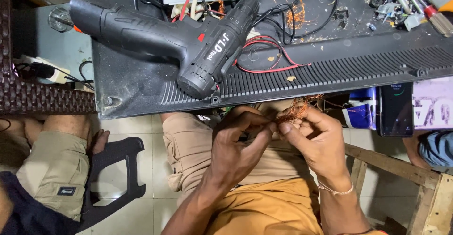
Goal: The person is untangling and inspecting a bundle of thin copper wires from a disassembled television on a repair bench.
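Note:
My left hand (238,143) and my right hand (315,138) meet over my lap, just below the edge of a black ribbed panel (330,72). Both pinch a tangled bunch of thin copper wire (291,112) between thumb and fingertips. Strands of the wire trail up toward the panel's edge. A thread bracelet circles my right wrist.
A black cordless drill (188,39) lies on the panel beside red and black wires (269,51). More copper wire (295,8), screws and tool bits (401,3) sit at the back. A phone (395,110) rests at right. Another person's legs (52,164) sit left by a black plastic stool (113,169).

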